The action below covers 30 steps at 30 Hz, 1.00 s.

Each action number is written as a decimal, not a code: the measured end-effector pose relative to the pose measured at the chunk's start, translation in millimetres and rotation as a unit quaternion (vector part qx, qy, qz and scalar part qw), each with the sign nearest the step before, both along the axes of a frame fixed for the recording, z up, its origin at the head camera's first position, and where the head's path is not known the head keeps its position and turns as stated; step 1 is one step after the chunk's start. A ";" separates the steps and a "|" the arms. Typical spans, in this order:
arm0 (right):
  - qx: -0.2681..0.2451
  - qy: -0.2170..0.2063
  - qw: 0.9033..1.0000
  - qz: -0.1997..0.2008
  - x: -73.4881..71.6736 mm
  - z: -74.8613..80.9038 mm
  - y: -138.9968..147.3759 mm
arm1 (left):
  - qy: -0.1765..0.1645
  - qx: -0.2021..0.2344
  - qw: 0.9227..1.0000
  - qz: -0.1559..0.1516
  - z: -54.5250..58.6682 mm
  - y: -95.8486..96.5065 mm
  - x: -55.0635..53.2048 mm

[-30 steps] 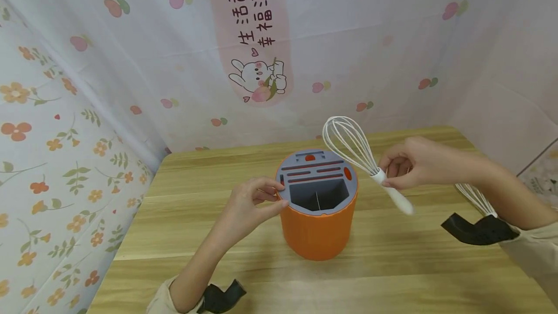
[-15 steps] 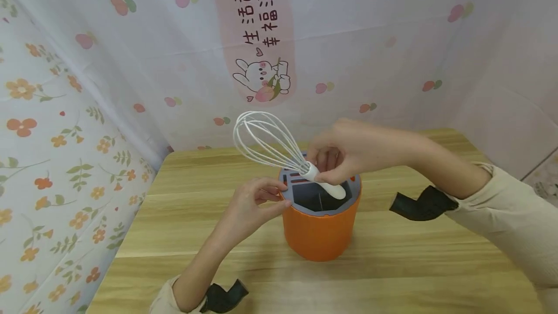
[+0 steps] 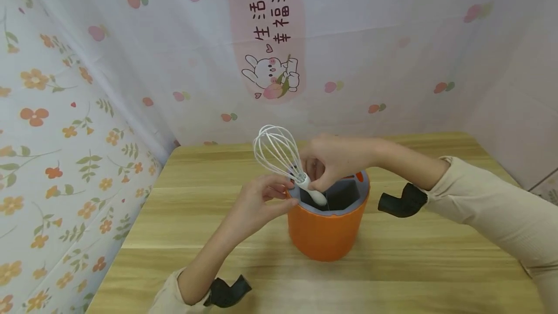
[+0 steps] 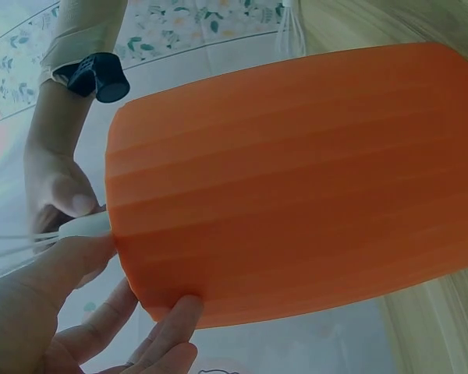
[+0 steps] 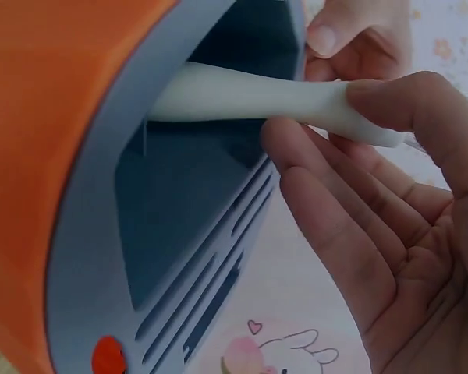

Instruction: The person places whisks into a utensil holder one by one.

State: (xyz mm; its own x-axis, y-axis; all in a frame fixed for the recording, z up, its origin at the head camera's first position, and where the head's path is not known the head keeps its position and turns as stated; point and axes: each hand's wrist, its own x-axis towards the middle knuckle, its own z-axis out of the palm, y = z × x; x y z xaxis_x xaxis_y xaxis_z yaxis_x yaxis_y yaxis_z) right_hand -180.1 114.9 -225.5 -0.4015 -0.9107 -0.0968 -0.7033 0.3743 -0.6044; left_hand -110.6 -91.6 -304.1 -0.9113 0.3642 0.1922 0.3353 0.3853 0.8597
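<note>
An orange utensil holder (image 3: 324, 234) with a grey slotted top stands upright on the table. My right hand (image 3: 333, 159) pinches a white whisk (image 3: 276, 151) by the upper handle, between thumb and fingers. The whisk tilts, wires up and to the left, with the handle's end inside the left part of the divided opening; the right wrist view shows the handle (image 5: 226, 97) passing the grey rim. At the holder's left edge, my left hand (image 3: 268, 197) holds the rim. In the left wrist view its fingers (image 4: 175, 323) lie against the orange wall (image 4: 296, 187).
Narrow slots (image 5: 210, 288) and a red round hole (image 5: 108, 356) lie beside the large opening. White wires of another whisk (image 4: 291, 35) show behind the holder in the left wrist view. Patterned curtains hang behind the wooden table (image 3: 209, 168).
The right hand has carried the whisk left from beside the holder to above it, then lowered the handle's end into the opening. The left hand has stayed at the rim.
</note>
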 end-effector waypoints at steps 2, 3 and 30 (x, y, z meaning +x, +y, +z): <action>0.027 0.001 1.000 0.000 -0.3 0.8 0.1 | 0.005 -0.003 1.000 -0.001 0.9 0.3 -0.4; 0.039 0.003 0.999 0.001 -0.5 1.2 -0.2 | 0.006 -0.004 1.000 -0.001 1.5 0.4 -0.4; 0.079 -0.009 0.995 0.059 -2.0 -12.3 -7.9 | 0.016 0.019 1.000 -0.016 0.3 3.7 -0.1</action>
